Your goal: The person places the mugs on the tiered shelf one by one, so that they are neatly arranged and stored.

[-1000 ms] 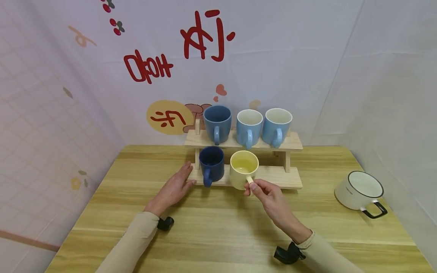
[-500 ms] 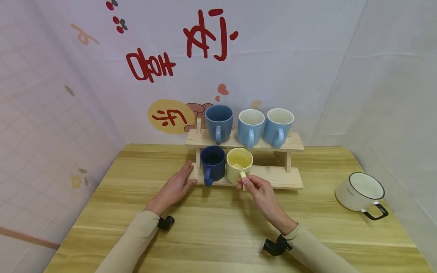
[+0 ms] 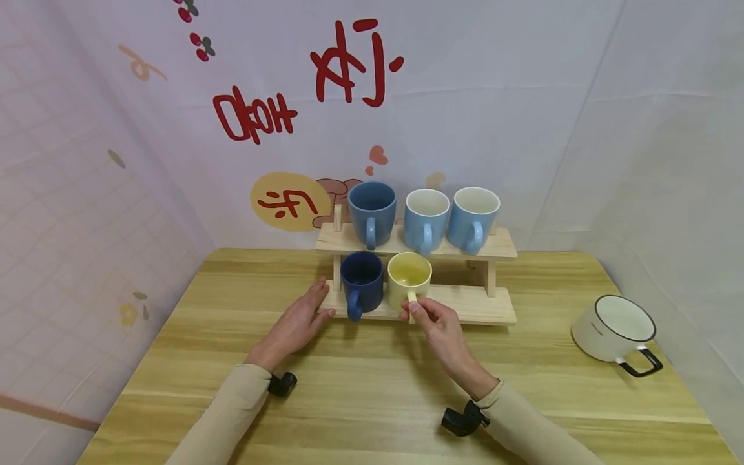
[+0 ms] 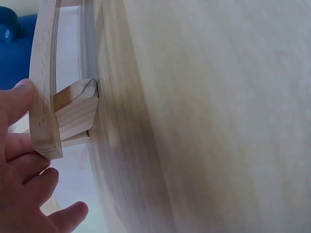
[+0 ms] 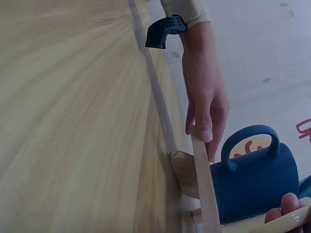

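Observation:
A yellow mug [image 3: 409,274] is at the lower tier of a two-tier wooden rack [image 3: 465,303], just right of a navy mug [image 3: 361,281]. My right hand [image 3: 447,332] pinches its handle between thumb and fingers; the handle points toward me. At the lower board's left end, my left hand [image 3: 293,326] grips the wood, thumb against the board [image 4: 43,97] and fingers around its end. The navy mug's handle also faces forward. In the right wrist view, part of the yellow handle [image 5: 286,222] shows beside the navy mug [image 5: 255,182].
On the upper tier stand a dusky blue mug [image 3: 372,210] and two light blue mugs [image 3: 426,219] with white insides. A white mug [image 3: 610,329] with a black rim and handle sits at the table's right. A white printed cloth [image 3: 494,116] hangs behind.
The yellow mug has moved left, closer to the navy mug, with my right hand still on its handle. My left hand has kept its place at the rack's end.

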Demonstrator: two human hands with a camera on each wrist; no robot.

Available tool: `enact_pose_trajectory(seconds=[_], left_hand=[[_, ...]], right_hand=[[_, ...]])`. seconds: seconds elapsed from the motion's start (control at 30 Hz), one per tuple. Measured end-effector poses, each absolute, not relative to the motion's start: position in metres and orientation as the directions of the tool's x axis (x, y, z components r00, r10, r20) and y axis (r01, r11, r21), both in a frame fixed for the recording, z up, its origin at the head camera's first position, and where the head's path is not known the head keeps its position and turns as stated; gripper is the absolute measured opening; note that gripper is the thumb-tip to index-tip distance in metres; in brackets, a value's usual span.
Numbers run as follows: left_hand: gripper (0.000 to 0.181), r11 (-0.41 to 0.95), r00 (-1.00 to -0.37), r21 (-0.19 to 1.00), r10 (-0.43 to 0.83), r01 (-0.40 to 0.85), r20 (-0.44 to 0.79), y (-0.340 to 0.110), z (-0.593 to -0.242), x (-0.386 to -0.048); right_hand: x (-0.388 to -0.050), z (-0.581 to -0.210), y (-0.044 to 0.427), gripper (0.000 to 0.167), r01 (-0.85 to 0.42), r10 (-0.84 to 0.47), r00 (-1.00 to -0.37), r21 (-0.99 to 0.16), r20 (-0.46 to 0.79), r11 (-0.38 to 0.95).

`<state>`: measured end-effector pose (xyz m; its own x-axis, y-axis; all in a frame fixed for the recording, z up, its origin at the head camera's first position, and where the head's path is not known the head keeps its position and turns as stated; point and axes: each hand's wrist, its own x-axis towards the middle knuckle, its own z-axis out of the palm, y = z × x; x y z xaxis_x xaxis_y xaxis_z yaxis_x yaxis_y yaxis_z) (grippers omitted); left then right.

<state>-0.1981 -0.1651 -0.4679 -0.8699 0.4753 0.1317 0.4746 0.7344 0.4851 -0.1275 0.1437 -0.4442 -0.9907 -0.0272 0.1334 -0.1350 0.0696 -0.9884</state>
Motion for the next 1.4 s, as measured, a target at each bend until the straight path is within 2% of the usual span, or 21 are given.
enact_pose_trajectory(seconds=[0.33, 0.6, 0.73, 0.9, 1.13, 1.27, 1.4], left_hand=[[0.064, 0.734, -0.873, 0.493, 0.47, 0.467, 0.128, -0.164, -0.468, -0.197], [0.064, 0.729, -0.871, 0.493, 0.471, 0.474, 0.141, -0.164, -0.466, -0.196], [0.064, 0.727, -0.87, 0.493, 0.468, 0.478, 0.154, -0.165, -0.466, -0.195], [0.063, 0.723, -0.864, 0.487, 0.474, 0.491, 0.167, -0.165, -0.468, -0.196], [0.064, 0.722, -0.866, 0.49, 0.471, 0.488, 0.169, -0.165, -0.47, -0.197], [0.064, 0.72, -0.865, 0.49, 0.473, 0.49, 0.17, -0.165, -0.47, -0.197], [0.064, 0.721, -0.863, 0.487, 0.476, 0.492, 0.167, -0.166, -0.469, -0.196]], right_hand=[[-0.132, -0.44, 0.147, 0.033, -0.125, -0.068, -0.991, -0.984, 0.117, 0.129], [-0.123, -0.43, 0.167, 0.032, -0.15, -0.122, -0.985, -0.95, 0.12, 0.274], [-0.111, -0.422, 0.182, 0.035, -0.21, -0.126, -0.976, -0.92, 0.177, 0.331], [-0.095, -0.41, 0.201, 0.029, -0.306, -0.127, -0.952, -0.873, 0.278, 0.38], [-0.08, -0.397, 0.231, 0.028, -0.43, -0.071, -0.888, -0.764, 0.455, 0.48], [-0.07, -0.391, 0.251, 0.029, -0.422, -0.024, -0.869, -0.714, 0.495, 0.559], [-0.056, -0.388, 0.273, 0.028, -0.339, 0.042, -0.888, -0.713, 0.458, 0.613]])
